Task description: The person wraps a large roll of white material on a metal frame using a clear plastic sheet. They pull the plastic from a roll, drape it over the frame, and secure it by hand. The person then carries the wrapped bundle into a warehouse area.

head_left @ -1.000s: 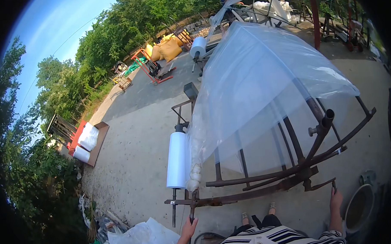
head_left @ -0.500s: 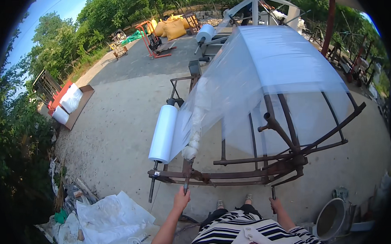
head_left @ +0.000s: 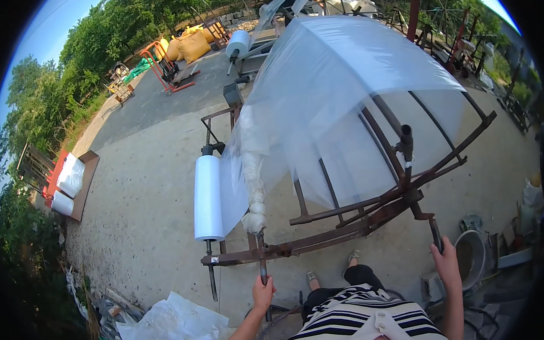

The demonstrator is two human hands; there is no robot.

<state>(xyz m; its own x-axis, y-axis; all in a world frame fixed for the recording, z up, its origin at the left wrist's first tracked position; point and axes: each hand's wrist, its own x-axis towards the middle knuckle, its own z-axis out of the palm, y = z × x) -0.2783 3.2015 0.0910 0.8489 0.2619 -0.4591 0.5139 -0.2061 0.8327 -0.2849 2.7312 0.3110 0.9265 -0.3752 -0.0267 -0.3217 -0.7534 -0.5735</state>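
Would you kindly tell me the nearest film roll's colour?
The nearest film roll is white, shown best in the head view.

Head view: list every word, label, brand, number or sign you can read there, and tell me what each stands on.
No text can be read.
Small white label on the left end of the rusty brown metal frame: dark marks, too small to read.
White cylindrical film roll: no print visible.
Brown metal crank handle in the right hand: no writing visible.

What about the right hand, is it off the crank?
No, the right hand is closed around the lower end of the crank.
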